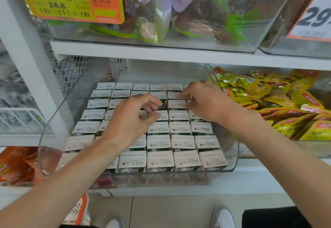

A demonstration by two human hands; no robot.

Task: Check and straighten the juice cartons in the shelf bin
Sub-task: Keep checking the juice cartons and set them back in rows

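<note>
"Where were the juice cartons (pixel 182 143) kept?"

"They were stood in neat rows in the clear bin (pixel 179 178) on the white shelf (pixel 259 177)."

"And the hands?"

"The left hand (pixel 132 120) and the right hand (pixel 207 102) were held over the middle rows, with fingers curled down onto the carton tops. Whether a carton was gripped could not be told."

"What was next to it?"

"Yellow snack bags (pixel 268 93) were piled on the right."

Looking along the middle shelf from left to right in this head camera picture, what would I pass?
Wire basket → white shelf post → left hand → right hand, both over the juice cartons → yellow snack packets.
</note>
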